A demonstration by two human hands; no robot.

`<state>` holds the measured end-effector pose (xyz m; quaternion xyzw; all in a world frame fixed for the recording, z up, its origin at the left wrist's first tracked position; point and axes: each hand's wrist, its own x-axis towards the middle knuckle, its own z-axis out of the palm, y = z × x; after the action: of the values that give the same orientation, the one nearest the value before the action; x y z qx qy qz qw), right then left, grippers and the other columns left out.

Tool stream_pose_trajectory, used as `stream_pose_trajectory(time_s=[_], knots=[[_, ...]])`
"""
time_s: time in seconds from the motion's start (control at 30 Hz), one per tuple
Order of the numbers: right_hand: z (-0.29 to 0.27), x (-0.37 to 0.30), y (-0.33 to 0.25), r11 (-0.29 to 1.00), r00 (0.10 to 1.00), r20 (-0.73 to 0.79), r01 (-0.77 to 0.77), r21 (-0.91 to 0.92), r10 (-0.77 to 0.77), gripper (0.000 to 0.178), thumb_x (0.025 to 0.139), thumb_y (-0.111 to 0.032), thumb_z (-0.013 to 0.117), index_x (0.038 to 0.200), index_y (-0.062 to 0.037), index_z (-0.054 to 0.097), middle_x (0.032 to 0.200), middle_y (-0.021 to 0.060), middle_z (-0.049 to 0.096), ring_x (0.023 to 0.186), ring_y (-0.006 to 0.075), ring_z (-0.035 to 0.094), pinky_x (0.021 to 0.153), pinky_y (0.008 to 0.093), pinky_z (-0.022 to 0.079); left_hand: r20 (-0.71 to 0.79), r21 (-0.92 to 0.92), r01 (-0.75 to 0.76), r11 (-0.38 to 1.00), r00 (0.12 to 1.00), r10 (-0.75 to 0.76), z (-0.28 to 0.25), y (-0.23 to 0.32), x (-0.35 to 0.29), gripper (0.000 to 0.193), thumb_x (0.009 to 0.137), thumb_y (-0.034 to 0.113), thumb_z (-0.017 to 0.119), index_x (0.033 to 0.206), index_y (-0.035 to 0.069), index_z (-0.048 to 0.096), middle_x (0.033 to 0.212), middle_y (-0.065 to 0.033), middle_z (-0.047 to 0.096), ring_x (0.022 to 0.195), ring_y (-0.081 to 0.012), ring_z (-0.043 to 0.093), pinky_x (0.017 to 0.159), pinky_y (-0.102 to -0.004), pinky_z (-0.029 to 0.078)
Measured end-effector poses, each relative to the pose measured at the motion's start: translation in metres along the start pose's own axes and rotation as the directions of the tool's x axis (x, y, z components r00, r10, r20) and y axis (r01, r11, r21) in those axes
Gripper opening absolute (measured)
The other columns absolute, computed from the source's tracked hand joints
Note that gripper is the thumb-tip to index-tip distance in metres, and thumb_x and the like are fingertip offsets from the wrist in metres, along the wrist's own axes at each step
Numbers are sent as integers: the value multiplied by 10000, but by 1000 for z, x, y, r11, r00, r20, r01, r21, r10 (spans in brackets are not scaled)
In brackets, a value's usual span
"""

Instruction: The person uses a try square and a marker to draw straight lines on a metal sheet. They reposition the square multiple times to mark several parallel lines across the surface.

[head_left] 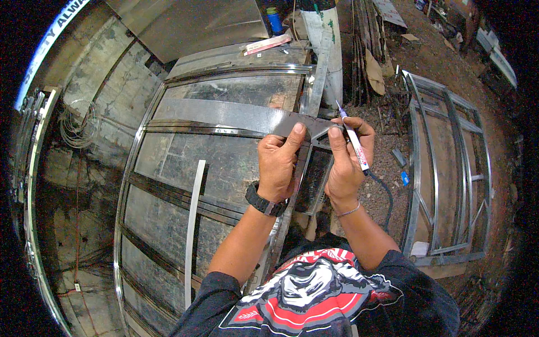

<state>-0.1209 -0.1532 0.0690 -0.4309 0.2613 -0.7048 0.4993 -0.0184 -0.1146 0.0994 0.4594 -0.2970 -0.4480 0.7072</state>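
Note:
My left hand [278, 168], with a black watch on its wrist, grips the near edge of a long flat grey metal strip [224, 115], thumb on top. At the strip's right end, my right hand [348, 163] pinches it with the thumb. That same hand also holds a white marker pen [357, 147] with red print, its purplish tip pointing up and away. A dark cord [388, 199] runs down from near the pen's black rear end; whether it is joined there I cannot tell. Beneath the strip lies a large shiny metal frame [126, 194] with several crossbars.
A narrow pale bar [194, 230] lies across the frame. At the far end of the worktable are a blue bottle [274, 21] and a red-and-white box [268, 44]. Another metal frame [414, 168] rests on the ground at right. Coiled wire [78, 132] lies at left.

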Motion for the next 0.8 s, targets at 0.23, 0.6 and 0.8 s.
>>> stream_pose_trajectory(time_s=[0.23,0.6,0.8], knots=[[-23,10,-3,960,986,-27,153,-233,-164,294,1008,-148,684,1253,-7,602,1116,47,685,869,66,570,753,208,479,26,6,7,1000,1000,-7,-8,-5,2,262,984,278,735,796,97,702,707,48,645,556,-41,506,502,-230,359],[-15,31,-40,980,951,299,-19,-199,80,191,991,-184,722,1096,-26,748,980,21,741,820,85,651,753,234,524,22,31,21,999,1000,-22,-20,-11,2,201,992,205,724,954,9,748,896,-23,740,741,-81,638,653,-253,492],[-11,31,-39,967,926,361,-14,-255,109,187,990,-157,719,1112,-17,740,982,21,738,850,81,649,765,231,519,20,70,42,997,999,-43,-23,-9,0,195,991,200,724,1000,7,747,926,-29,745,762,-85,647,676,-251,503]])
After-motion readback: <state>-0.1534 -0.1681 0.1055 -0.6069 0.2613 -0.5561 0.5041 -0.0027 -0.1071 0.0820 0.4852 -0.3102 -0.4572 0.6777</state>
